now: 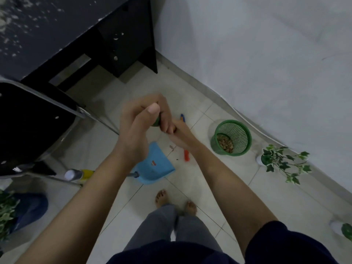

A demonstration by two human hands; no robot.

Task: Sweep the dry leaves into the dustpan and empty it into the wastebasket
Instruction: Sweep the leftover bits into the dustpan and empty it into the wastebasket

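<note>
Dry leaves are almost gone from the pale tiled floor (219,183): only a few brown crumbs (173,148) lie just beyond the front lip of the flat blue plastic dustpan (154,164), which rests on the tiles ahead of the person's bare feet (161,197). Judging by that, the task is at its last sweep, with the emptying to come after.

Above the pan, the left hand (137,128) has its grip closed round the top of a green-capped broom handle (157,121), thumb laid along it and pointing up. The right hand (177,132) sits just beneath, touching the left, its grip wrapped lower on the same handle. The shaft is mostly hidden behind the hands; orange and blue parts (186,155) showing on either side of the right wrist look like it, though I cannot tell for certain.

Next, the crumbs need a short pull toward the pan's lip, then one hand must free itself to take the pan's handle.

Farther right, well apart from the pan, a green mesh plastic wastebasket (231,138) stands upright near the wall, brown leaf litter (224,142) already inside. Carrying the pan level that far seems the main care.
</note>
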